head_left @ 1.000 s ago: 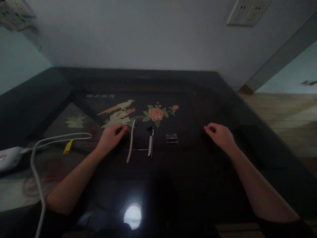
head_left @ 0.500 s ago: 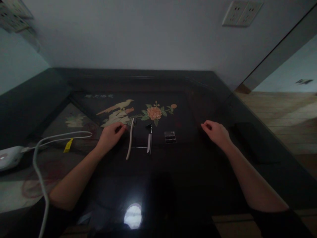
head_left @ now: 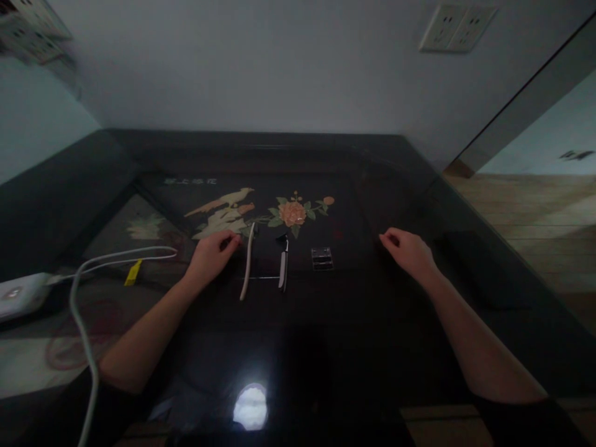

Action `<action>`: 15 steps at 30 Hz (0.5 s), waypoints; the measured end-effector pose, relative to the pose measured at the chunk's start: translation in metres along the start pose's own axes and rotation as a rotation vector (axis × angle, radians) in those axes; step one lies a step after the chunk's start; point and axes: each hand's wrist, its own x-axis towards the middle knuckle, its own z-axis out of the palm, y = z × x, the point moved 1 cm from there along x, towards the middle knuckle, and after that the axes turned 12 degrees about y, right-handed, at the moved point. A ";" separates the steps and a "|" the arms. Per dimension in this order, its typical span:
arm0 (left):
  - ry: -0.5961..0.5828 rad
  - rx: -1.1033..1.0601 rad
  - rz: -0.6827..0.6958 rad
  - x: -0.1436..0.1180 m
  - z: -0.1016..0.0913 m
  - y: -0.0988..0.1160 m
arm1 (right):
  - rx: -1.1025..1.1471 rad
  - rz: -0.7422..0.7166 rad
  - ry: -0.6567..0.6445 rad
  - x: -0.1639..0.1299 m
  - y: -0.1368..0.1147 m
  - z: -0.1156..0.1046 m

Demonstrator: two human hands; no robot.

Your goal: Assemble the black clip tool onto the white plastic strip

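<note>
Left hand (head_left: 210, 257) rests beside the white stick (head_left: 246, 262) (fingers curled, empty); right hand (head_left: 407, 251), loosely curled, lies well right of it.

head cam | looks forward and down | near, over dark table (head_left: 326, 323) | wall behind

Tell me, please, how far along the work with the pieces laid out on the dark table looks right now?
Done: a pale curved strip, a short black-tipped piece and a small clear case lie in a row on the dark table. In hand: nothing is gripped; the left hand rests with its fingertips beside the strip, the right hand rests apart from everything. Left: every piece looks untouched, so the handling seems barely begun.
</note>
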 end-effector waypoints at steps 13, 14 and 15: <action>0.014 -0.014 0.012 -0.001 0.001 -0.002 | -0.014 -0.003 -0.006 -0.001 -0.001 0.000; 0.016 -0.013 0.012 -0.001 0.001 -0.002 | -0.016 -0.002 -0.008 -0.001 -0.001 0.000; 0.018 -0.011 0.011 -0.001 0.001 -0.002 | -0.020 -0.002 -0.011 -0.001 -0.001 0.000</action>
